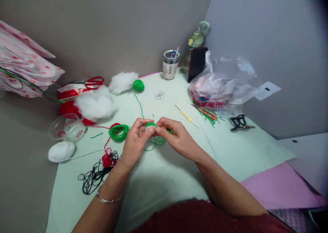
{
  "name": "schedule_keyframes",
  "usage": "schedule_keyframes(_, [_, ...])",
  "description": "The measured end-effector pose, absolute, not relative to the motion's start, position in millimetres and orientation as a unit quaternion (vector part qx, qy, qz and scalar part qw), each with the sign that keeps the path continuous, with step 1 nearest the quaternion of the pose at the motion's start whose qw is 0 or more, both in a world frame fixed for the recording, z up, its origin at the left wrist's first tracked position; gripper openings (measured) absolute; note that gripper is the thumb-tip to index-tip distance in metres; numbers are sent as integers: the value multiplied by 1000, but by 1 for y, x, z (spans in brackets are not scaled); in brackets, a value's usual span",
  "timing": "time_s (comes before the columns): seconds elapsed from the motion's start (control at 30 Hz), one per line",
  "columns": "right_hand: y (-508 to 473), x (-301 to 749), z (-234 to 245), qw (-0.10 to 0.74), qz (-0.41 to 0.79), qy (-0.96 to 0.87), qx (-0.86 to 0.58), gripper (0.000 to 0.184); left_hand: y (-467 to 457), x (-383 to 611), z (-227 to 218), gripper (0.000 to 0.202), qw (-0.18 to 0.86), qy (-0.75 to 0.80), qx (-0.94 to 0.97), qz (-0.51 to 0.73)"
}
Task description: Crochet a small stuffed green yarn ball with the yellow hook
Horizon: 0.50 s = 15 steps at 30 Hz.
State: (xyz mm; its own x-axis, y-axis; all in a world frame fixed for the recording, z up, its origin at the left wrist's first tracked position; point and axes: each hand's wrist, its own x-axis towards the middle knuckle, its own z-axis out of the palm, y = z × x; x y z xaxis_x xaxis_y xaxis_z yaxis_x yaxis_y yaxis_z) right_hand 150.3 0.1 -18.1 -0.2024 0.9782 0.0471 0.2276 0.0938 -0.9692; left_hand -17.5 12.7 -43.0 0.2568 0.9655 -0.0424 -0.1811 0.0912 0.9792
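Note:
Between my two hands is a small green-and-white yarn piece (150, 125), partly covered by the fingers. My left hand (137, 140) pinches it from the left, thumb in front. My right hand (176, 135) closes on its right side with thumb and forefinger. Loose green yarn (160, 140) loops out beneath the right hand onto the table. Left of my left hand lies a wound hank of green yarn (119, 133). A green yarn ball (138, 85) sits farther back, its strand running toward my hands. To the right rests a crochet hook with a yellow grip (186, 116).
White stuffing (96, 103), a white yarn ball (61, 151), a clear plastic tub (68, 127) and tangled black yarn (93, 176) are at left. Orange-handled snips (207, 114), a plastic bag (217, 86) and a black claw clip (241, 122) lie right. A pen jar (169, 67) stands behind.

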Motion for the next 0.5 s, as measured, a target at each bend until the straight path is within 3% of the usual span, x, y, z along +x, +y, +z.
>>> schedule_keyframes(0.23, [-13,131,-21,371,374,-673,-519,16,14,-11,-56,18,530,471,475,521])
schedule_keyframes(0.5, [-8,131,-33,405,249,-735,-484,13,11,-9,-50,10,598,449,423,511])
